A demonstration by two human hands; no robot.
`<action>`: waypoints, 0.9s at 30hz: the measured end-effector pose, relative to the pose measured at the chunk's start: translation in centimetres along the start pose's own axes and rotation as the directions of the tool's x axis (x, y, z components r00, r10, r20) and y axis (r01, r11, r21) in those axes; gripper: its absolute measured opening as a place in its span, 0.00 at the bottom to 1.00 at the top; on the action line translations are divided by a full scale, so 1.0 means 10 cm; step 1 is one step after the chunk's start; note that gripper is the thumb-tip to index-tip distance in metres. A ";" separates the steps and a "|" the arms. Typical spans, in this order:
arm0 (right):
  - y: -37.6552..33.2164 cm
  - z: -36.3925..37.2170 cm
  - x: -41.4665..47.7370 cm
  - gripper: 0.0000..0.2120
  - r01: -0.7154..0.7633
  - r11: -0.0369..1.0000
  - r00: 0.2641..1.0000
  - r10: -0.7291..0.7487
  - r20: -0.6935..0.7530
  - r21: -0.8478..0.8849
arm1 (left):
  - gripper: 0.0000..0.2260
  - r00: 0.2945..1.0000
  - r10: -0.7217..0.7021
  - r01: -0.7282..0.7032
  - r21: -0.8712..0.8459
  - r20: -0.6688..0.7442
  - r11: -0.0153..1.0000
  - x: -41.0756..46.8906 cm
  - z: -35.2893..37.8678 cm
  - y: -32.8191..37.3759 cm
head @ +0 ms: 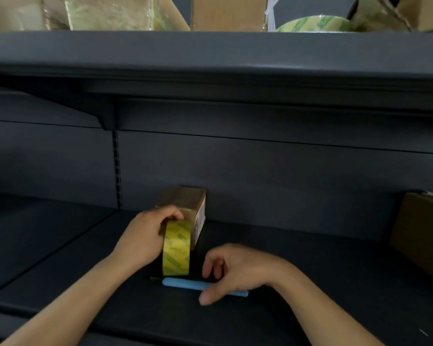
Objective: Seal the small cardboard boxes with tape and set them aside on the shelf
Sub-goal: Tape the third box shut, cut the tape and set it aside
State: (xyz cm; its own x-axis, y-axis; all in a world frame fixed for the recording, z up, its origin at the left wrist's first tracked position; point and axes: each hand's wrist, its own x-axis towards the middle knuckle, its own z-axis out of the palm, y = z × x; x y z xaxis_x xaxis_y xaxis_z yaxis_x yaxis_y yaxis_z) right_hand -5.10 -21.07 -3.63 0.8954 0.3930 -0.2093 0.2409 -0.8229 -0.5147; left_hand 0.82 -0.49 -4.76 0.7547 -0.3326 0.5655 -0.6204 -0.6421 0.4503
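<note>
One tape roll gripped by left hand, partly hiding small box, right hand seemingly pinching blue cutter

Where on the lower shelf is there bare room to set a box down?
Free: the shelf left of the left hand, and between the right hand and the brown box at far right. Crowded: the middle, with small box, tape roll and blue cutter.
</note>
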 end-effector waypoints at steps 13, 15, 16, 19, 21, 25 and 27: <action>0.35 -0.50 -0.21 0.02 0.008 0.973 0.958 0.059 -0.280 0.232 | 0.21 0.991 -0.098 0.069 -0.279 -0.092 0.958 -0.09 0.04 -0.16; 0.24 -0.48 -0.14 0.06 0.048 0.981 0.912 0.033 -0.408 0.187 | 0.21 0.987 -0.122 0.085 -0.317 -0.101 0.945 -0.09 0.06 -0.16; 0.18 -0.46 -0.09 0.08 0.056 0.988 0.889 0.015 -0.457 0.141 | 0.20 0.985 -0.135 0.095 -0.329 -0.102 0.940 -0.09 0.06 -0.16; 0.04 -0.36 0.04 0.10 -0.015 0.994 0.829 -0.050 -0.558 -0.112 | 0.19 0.981 -0.173 0.131 -0.360 -0.088 0.924 -0.09 0.05 -0.15; -0.03 -0.32 0.08 0.11 -0.066 0.966 0.817 -0.091 -0.569 -0.250 | 0.17 0.977 -0.199 0.158 -0.377 -0.073 0.913 -0.10 0.06 -0.15; -0.07 -0.26 0.11 0.14 -0.130 0.915 0.805 -0.128 -0.579 -0.382 | 0.12 0.955 -0.286 0.235 -0.386 -0.079 0.892 -0.08 0.07 -0.17; -0.08 -0.24 0.13 0.17 -0.164 0.896 0.788 -0.132 -0.601 -0.412 | 0.12 0.952 -0.293 0.239 -0.392 -0.085 0.889 -0.07 0.07 -0.17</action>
State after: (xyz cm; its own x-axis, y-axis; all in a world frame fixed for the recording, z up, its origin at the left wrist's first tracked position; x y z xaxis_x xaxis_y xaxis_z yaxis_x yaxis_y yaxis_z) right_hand -3.26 -20.92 -1.52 0.8993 0.1715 0.4023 0.2230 -0.9711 -0.0846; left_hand 1.53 0.34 -6.44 0.8826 -0.0699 0.4650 -0.4546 -0.3794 0.8058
